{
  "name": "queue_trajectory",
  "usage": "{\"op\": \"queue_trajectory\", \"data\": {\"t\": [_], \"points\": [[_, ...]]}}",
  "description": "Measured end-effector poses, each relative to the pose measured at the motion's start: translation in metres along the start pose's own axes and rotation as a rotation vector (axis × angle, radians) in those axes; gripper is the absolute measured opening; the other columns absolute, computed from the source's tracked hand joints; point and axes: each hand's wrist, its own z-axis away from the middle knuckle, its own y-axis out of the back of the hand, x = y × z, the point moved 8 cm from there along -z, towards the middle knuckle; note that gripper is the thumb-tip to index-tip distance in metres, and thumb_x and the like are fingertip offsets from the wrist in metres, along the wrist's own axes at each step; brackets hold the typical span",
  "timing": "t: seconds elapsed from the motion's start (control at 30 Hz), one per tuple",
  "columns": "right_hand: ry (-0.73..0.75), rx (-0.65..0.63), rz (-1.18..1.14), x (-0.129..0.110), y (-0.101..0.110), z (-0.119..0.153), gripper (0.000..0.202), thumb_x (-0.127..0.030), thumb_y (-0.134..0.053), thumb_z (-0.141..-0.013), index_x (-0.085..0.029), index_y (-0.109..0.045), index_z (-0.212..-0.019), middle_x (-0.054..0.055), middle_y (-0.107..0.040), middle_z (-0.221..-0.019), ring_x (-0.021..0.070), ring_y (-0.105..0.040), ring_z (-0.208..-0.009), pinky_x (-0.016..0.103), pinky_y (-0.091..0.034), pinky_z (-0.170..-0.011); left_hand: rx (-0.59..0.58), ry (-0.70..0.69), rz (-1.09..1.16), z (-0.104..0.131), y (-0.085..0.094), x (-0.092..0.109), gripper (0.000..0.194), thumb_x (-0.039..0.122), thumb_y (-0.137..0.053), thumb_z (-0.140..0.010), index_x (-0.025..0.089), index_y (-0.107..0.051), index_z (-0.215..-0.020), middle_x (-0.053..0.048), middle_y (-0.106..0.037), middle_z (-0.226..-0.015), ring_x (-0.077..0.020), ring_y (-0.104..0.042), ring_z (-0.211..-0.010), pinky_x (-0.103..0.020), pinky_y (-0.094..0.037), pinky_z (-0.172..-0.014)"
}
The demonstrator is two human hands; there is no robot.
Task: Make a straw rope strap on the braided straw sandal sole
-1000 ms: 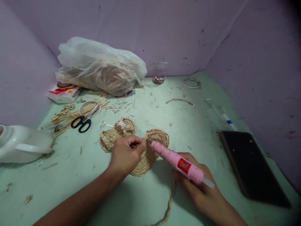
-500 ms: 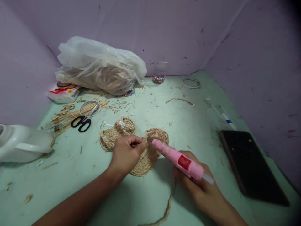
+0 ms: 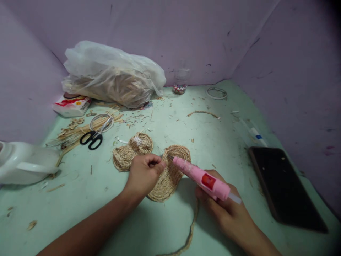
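My right hand (image 3: 226,209) is wrapped round a pink glue gun (image 3: 197,174) with a clear glue stick poking out of its back. The metal nozzle is at the upper part of a braided straw slipper sole (image 3: 167,183), shaped like a figure eight. At the sole's left edge, my left hand (image 3: 145,172) is closed in a pinch, its thumb and forefinger on the rim. A matching straw slipper (image 3: 124,154) with white beads lies just beyond that hand. From beneath my right hand, a straw cord (image 3: 191,233) trails toward the near edge.
On the left are black-handled scissors (image 3: 92,138), straw strips (image 3: 71,131), a white jug (image 3: 29,161) and a red-and-white packet (image 3: 71,106). Behind stand a plastic bag (image 3: 114,76) of straw and a bead jar (image 3: 179,87). A dark phone (image 3: 285,188) lies right, near a tape ring (image 3: 216,93).
Both hands hold nearly the same place. The glue gun's back end has shifted very slightly left, and the nozzle stays by the sole.
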Motion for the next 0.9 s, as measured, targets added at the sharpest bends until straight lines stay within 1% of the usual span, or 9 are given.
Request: {"op": "queue_trajectory", "data": {"t": [0.23,0.37,0.5,0.57,0.67,0.73,0.8,0.87,0.9], "points": [[-0.02,-0.013,-0.129,-0.004,0.005,0.001,0.013,-0.03,-0.052,-0.081,-0.022,-0.058,-0.088,0.001,-0.052,-0.064,0.0171,-0.053,-0.06,0.026,-0.041,-0.048,-0.027,0.028,-0.059,0.0,-0.001,-0.005,0.017,0.029,-0.061,-0.062,0.013,-0.064,-0.057,0.002,-0.053,-0.049,-0.0093,-0.042,-0.046,-0.021,-0.031,-0.044],[-0.12,0.202,-0.183,0.006,0.038,-0.001,0.017,-0.037,-0.057,-0.077,-0.02,-0.061,-0.078,0.0,-0.051,-0.055,0.0136,-0.046,-0.046,0.024,-0.036,-0.04,-0.055,-0.031,-0.344,0.003,-0.002,-0.003,0.03,0.038,-0.055,-0.069,0.016,-0.059,-0.05,0.001,-0.048,-0.045,-0.0107,-0.04,-0.044,-0.022,-0.026,-0.044],[-0.267,0.342,-0.232,0.027,0.069,-0.026,0.023,-0.041,-0.06,-0.074,-0.018,-0.059,-0.071,0.0,-0.055,-0.054,0.0133,-0.05,-0.047,0.023,-0.036,-0.041,-0.032,-0.146,-0.712,0.008,-0.003,0.007,0.038,0.044,-0.048,-0.075,0.018,-0.055,-0.047,0.0,-0.049,-0.044,-0.0122,-0.042,-0.044,-0.024,-0.021,-0.047],[-0.31,0.331,-0.132,0.036,0.08,-0.045,0.028,-0.044,-0.058,-0.074,-0.017,-0.06,-0.066,0.001,-0.056,-0.053,0.0133,-0.049,-0.046,0.024,-0.035,-0.041,-0.044,-0.171,-0.797,0.009,-0.006,0.009,0.039,0.045,-0.046,-0.077,0.019,-0.055,-0.049,-0.001,-0.052,-0.045,-0.0131,-0.044,-0.045,-0.024,-0.02,-0.048],[-0.364,0.314,0.297,0.037,0.097,-0.062,0.04,-0.051,-0.052,-0.076,-0.018,-0.059,-0.055,0.002,-0.053,-0.049,0.0134,-0.046,-0.043,0.024,-0.029,-0.039,-0.069,-0.159,-0.825,0.009,-0.008,0.008,0.038,0.045,-0.045,-0.077,0.019,-0.055,-0.051,-0.002,-0.055,-0.048,-0.0141,-0.047,-0.047,-0.025,-0.019,-0.049],[-0.389,0.258,0.61,0.03,0.103,-0.063,0.045,-0.053,-0.052,-0.075,-0.02,-0.054,-0.045,0.002,-0.05,-0.045,0.0121,-0.041,-0.038,0.024,-0.023,-0.036,-0.08,-0.135,-0.827,0.008,-0.008,0.005,0.036,0.045,-0.045,-0.077,0.02,-0.056,-0.053,-0.002,-0.056,-0.05,-0.0146,-0.048,-0.048,-0.025,-0.02,-0.049],[-0.405,0.283,0.804,0.018,0.109,-0.054,0.048,-0.054,-0.05,-0.076,-0.02,-0.057,-0.043,0.003,-0.045,-0.04,0.0103,-0.034,-0.033,0.024,-0.017,-0.036,-0.076,-0.12,-0.827,0.007,-0.007,0.002,0.033,0.045,-0.046,-0.076,0.02,-0.058,-0.057,-0.002,-0.057,-0.052,-0.0151,-0.049,-0.049,-0.025,-0.021,-0.05],[-0.341,0.363,0.805,0.002,0.107,-0.045,0.044,-0.052,-0.048,-0.078,-0.021,-0.061,-0.05,0.003,-0.046,-0.038,0.0108,-0.036,-0.032,0.024,-0.019,-0.035,-0.05,-0.135,-0.804,0.007,-0.005,0.002,0.028,0.044,-0.048,-0.076,0.021,-0.061,-0.068,-0.001,-0.06,-0.056,-0.0157,-0.051,-0.052,-0.025,-0.024,-0.051],[-0.281,0.381,0.722,-0.003,0.101,-0.043,0.037,-0.05,-0.049,-0.079,-0.021,-0.065,-0.061,0.003,-0.052,-0.044,0.0133,-0.044,-0.036,0.024,-0.024,-0.037,-0.03,-0.158,-0.784,0.007,-0.004,0.004,0.026,0.042,-0.048,-0.076,0.021,-0.062,-0.075,-0.001,-0.062,-0.06,-0.0161,-0.053,-0.054,-0.025,-0.026,-0.052]]}}
